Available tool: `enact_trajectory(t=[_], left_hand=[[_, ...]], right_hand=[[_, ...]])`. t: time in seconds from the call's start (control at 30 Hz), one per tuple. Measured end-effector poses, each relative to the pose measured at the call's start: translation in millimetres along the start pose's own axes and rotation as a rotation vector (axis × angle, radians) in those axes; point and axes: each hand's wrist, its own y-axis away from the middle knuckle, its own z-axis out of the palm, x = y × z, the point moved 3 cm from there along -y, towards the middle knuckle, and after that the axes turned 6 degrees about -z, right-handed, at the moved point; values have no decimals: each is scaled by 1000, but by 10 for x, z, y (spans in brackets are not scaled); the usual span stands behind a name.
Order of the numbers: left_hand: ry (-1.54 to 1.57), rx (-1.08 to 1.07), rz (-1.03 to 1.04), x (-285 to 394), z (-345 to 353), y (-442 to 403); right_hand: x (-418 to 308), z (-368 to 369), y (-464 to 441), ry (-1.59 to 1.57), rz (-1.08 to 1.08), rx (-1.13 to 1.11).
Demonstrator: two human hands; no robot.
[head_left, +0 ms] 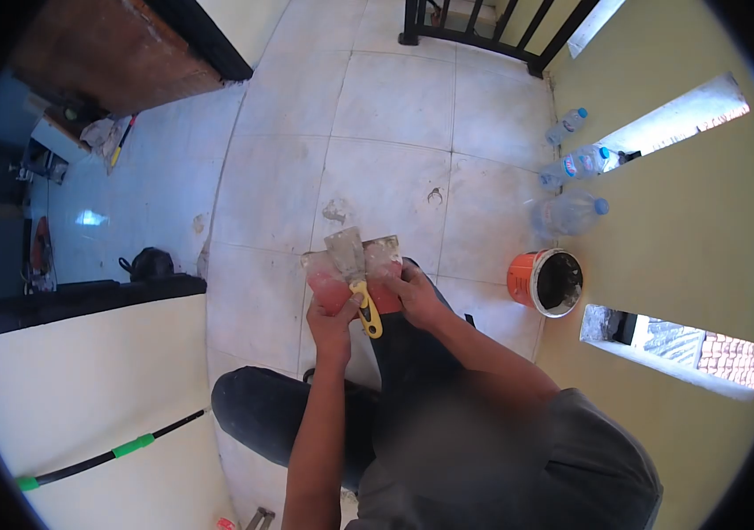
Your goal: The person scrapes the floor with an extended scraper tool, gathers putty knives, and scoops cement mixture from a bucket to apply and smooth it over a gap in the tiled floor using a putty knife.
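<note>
In front of my knees, my left hand (333, 322) is closed on a red spreader (327, 288) with a worn, plaster-smeared blade. The same hand's thumb presses a putty knife (364, 305) with a yellow and black handle, whose grey blade points away from me between the two spreaders. My right hand (416, 296) grips a second red spreader (386, 263), its metal edge spotted with dried plaster. The three tools are close together and partly overlap. Part of each spreader is hidden by the fingers.
An orange bucket (545, 283) with dark insides stands by the right wall. Several plastic bottles (571, 212) line that wall beyond it. A black railing (483, 44) is at the far end. On the left are a brown door (121, 53) and a black-green pole (134, 444).
</note>
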Motion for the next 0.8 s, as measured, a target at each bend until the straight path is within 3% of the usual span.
enact_trajectory(t=[0.2,0.53,0.57,0.67,0.73,0.8], left_hand=[[109,-15,35,179,-229,3],[-203,153,222,876,-792,250],[-96,205,281,997,-936,313],[-148,406,415,1242,-2077,314],[-142,618,457,1407,-2786,386],[-193,641,448,1311,-3378,488]], right_hand=[[-147,381,-139,-258,-107,-152],[-593,330,-179,-498,-31,-7],[-671,179,-227,-409,-122,29],[-1087,-257,-131,-215,-285,135],[-1299,-676,51,301,-494,193],[-1425,-1092,309,380,-480,289]])
